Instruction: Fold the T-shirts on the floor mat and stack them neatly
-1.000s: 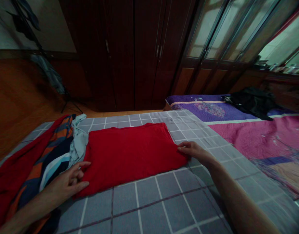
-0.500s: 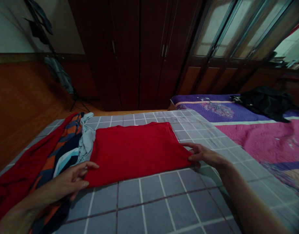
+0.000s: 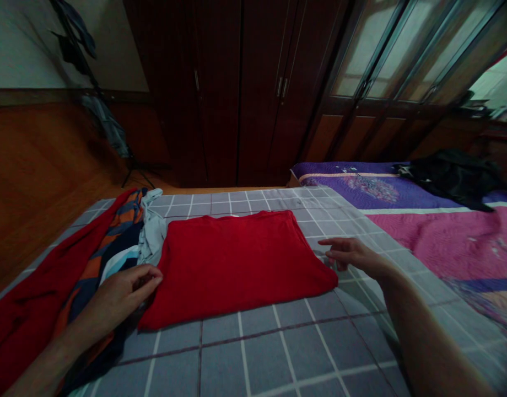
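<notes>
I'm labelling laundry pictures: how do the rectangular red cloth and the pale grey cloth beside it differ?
The rectangular red cloth lies mostly flat; the pale grey cloth is crumpled. The red cloth shows a wide area, the pale cloth only a narrow strip. Both lie over the grey checked bedsheet.

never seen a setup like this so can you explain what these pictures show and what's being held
There's no machine: you're seeing a person's bare left hand and right hand. The view comes from one camera worn on the head, looking forward and down. A folded red garment lies on a gray checked sheet, with a heap of clothes to its left. The left hand is at the garment's left edge; whether it grips the fabric is unclear. The right hand hovers off the right edge, holding nothing.
</notes>
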Action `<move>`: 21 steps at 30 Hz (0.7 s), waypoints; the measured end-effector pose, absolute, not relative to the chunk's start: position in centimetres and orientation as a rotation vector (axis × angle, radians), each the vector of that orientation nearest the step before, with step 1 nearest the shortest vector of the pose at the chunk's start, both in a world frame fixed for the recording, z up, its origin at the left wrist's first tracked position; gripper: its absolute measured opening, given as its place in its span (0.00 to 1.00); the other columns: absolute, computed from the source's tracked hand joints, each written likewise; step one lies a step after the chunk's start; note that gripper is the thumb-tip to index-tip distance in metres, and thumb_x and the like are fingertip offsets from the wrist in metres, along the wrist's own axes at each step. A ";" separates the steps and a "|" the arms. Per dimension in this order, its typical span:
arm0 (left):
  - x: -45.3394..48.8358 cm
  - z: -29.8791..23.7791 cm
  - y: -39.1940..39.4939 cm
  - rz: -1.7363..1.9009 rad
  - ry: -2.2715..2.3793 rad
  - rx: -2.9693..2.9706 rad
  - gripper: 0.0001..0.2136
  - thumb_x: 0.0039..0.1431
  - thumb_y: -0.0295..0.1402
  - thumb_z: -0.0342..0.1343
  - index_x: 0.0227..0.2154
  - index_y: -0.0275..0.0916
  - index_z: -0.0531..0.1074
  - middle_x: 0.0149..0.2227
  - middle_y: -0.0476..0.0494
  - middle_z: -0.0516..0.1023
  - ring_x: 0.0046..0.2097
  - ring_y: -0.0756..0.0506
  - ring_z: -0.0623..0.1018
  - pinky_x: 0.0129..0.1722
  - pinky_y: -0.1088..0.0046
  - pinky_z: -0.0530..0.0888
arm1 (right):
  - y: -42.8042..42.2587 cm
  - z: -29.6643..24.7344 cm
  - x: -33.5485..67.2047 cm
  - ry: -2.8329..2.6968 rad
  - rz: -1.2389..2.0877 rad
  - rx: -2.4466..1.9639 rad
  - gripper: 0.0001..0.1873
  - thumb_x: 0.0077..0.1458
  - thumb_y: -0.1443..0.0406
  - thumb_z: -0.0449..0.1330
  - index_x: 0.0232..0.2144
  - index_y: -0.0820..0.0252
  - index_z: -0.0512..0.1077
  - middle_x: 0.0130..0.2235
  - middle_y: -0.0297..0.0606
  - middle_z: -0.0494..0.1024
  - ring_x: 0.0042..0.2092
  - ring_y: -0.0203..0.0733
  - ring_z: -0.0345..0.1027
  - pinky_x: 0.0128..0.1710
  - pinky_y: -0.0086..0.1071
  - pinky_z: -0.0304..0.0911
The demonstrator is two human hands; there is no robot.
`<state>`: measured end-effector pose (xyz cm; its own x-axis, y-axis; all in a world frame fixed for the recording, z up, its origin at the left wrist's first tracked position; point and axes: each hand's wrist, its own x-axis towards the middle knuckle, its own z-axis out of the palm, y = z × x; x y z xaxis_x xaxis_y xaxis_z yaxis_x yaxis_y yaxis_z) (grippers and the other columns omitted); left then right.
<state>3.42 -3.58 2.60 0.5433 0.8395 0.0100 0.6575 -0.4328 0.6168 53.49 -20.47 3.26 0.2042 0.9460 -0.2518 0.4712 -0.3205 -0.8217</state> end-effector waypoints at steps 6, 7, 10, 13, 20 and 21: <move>5.0 0.3 -4.0 0.572 0.778 2.882 0.19 0.64 0.42 0.46 0.54 0.43 0.68 0.58 0.43 0.68 0.59 0.41 0.66 0.59 0.62 0.63 | -17.4 4.0 44.6 -1.677 0.335 -1.762 0.16 0.53 0.59 0.57 0.40 0.61 0.76 0.36 0.42 0.77 0.36 0.41 0.70 0.35 0.33 0.63; 5.1 -0.3 -4.0 0.490 0.755 2.932 0.21 0.64 0.43 0.46 0.57 0.44 0.65 0.61 0.43 0.64 0.61 0.41 0.63 0.60 0.60 0.62 | -16.8 3.8 42.8 -1.761 0.348 -1.724 0.14 0.54 0.60 0.57 0.39 0.60 0.76 0.37 0.41 0.77 0.36 0.41 0.70 0.36 0.32 0.63; 4.9 -1.7 -3.8 0.300 0.795 2.978 0.26 0.63 0.47 0.46 0.62 0.44 0.57 0.64 0.42 0.57 0.64 0.39 0.59 0.60 0.58 0.61 | -14.9 2.4 39.2 -1.938 0.384 -1.820 0.10 0.54 0.64 0.57 0.35 0.58 0.78 0.34 0.37 0.76 0.34 0.38 0.69 0.34 0.29 0.61; 4.5 -2.2 -3.5 0.207 0.813 2.967 0.27 0.63 0.48 0.45 0.63 0.44 0.54 0.65 0.42 0.54 0.64 0.39 0.57 0.60 0.58 0.61 | -13.6 1.1 38.4 -1.955 0.351 -1.945 0.09 0.53 0.65 0.58 0.35 0.56 0.78 0.34 0.37 0.75 0.34 0.38 0.68 0.33 0.28 0.59; 4.5 -1.5 -3.7 0.207 0.802 2.928 0.27 0.63 0.48 0.45 0.62 0.43 0.56 0.65 0.41 0.54 0.64 0.38 0.57 0.59 0.56 0.62 | -13.8 0.0 38.6 -1.916 0.286 -1.968 0.10 0.53 0.62 0.59 0.36 0.54 0.79 0.33 0.37 0.71 0.33 0.38 0.66 0.31 0.29 0.57; 4.5 -1.5 -3.7 0.199 0.805 2.924 0.27 0.63 0.48 0.45 0.62 0.43 0.56 0.65 0.41 0.54 0.64 0.38 0.57 0.60 0.56 0.62 | -14.0 -0.1 38.5 -1.904 0.284 -1.959 0.09 0.54 0.62 0.59 0.35 0.55 0.79 0.33 0.37 0.71 0.33 0.39 0.65 0.31 0.29 0.57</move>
<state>4.48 -3.71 -1.53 0.8514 0.5151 0.0988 0.5017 -0.8548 0.1330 38.47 -14.00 -0.11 0.0556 0.9906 0.1250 0.9111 0.0009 -0.4123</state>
